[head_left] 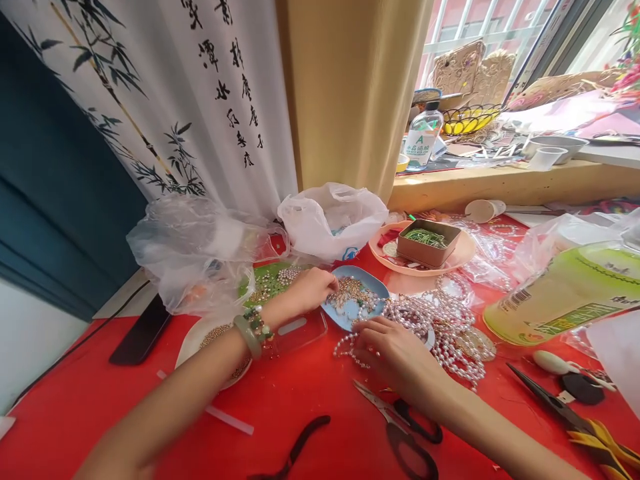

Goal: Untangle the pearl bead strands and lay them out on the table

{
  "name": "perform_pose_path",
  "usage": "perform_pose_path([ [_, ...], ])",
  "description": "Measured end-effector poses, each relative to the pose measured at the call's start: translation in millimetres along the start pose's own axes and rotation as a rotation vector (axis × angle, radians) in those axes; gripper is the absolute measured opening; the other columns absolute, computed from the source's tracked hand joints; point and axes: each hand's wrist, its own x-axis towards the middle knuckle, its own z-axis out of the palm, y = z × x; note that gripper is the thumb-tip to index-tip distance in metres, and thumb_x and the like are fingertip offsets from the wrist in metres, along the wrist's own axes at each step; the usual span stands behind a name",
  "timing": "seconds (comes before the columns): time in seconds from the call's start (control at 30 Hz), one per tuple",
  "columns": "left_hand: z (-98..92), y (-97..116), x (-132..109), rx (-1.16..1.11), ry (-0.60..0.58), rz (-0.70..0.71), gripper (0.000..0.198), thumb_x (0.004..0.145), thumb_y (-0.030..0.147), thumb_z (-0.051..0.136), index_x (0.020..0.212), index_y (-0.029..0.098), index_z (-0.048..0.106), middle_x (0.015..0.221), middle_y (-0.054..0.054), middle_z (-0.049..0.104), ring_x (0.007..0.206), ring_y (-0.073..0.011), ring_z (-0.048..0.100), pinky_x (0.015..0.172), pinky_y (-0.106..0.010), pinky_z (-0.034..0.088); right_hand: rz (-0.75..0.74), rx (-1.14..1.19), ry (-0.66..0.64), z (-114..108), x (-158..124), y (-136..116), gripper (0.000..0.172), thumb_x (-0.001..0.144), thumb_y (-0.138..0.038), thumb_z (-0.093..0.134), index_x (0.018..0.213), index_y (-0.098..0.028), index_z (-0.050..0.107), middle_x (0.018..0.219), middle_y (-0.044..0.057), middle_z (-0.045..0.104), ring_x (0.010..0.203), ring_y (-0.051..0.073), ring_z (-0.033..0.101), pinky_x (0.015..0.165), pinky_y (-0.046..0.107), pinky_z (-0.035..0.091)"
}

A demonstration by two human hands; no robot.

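Observation:
My left hand (311, 291), with a jade bangle (247, 337) and a green bead bracelet (259, 323) on its wrist, reaches to the left rim of a blue plate (357, 275). Its fingertips are pinched together; whatever they hold is too small to make out. Small gold beads (350, 291) lie heaped on that plate. Just in front of it, my right hand (387, 347) has its fingers curled round a strand of pearly beads (345, 345), partly hidden by the hand. More of these strands (453, 333) lie piled to its right.
A green plate (265, 273) and a white plate (193, 340) hold more beads. Scissors (395, 417), a black curved handle (303, 440) and pliers (555, 403) lie near the front. A green-labelled container (560, 293) is at right, plastic bags (333, 217) behind, a phone (141, 331) at left.

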Motion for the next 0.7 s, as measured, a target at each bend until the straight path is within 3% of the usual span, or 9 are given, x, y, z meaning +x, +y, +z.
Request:
perform_pose_path([
  [0.33, -11.3, -4, -6, 0.041, -0.162, 0.078, 0.027, 0.069, 0.003, 0.046, 0.078, 0.014, 0.069, 0.076, -0.004, 0.070, 0.064, -0.0131, 0.059, 0.062, -0.020, 0.042, -0.053, 0.222, 0.032, 8, -7, -7, 0.014, 0.077, -0.008, 0.050, 0.070, -0.017, 0.059, 0.099, 0.011, 0.065, 0.101, 0.022, 0.057, 0.080, 0.033, 0.048],
  [0.43, -11.7, -5, -6, 0.061, -0.186, 0.095, 0.027, 0.069, 0.003, 0.047, 0.078, 0.015, 0.069, 0.080, -0.004, 0.070, 0.068, -0.0138, 0.060, 0.066, -0.021, 0.043, -0.044, 0.233, 0.029, 12, -7, -7, 0.016, 0.077, -0.007, 0.049, 0.068, -0.016, 0.058, 0.104, 0.013, 0.064, 0.103, 0.023, 0.056, 0.080, 0.034, 0.048],
  [0.57, -11.0, -3, -6, 0.113, -0.208, 0.100, 0.023, 0.068, 0.006, 0.051, 0.077, 0.017, 0.069, 0.082, -0.004, 0.069, 0.075, -0.0160, 0.061, 0.072, -0.023, 0.043, -0.038, 0.251, 0.078, 15, -10, -8, 0.016, 0.080, -0.009, 0.048, 0.068, -0.017, 0.057, 0.110, 0.013, 0.061, 0.101, 0.021, 0.056, 0.080, 0.034, 0.048],
  [0.7, -12.4, 3, -4, 0.187, -0.231, 0.089, 0.020, 0.068, 0.008, 0.053, 0.072, 0.019, 0.069, 0.079, -0.004, 0.069, 0.076, -0.0172, 0.061, 0.071, -0.023, 0.042, -0.105, 0.263, 0.150, 13, -14, -14, 0.019, 0.085, -0.013, 0.042, 0.073, -0.017, 0.056, 0.098, 0.009, 0.063, 0.088, 0.019, 0.057, 0.072, 0.033, 0.049],
])
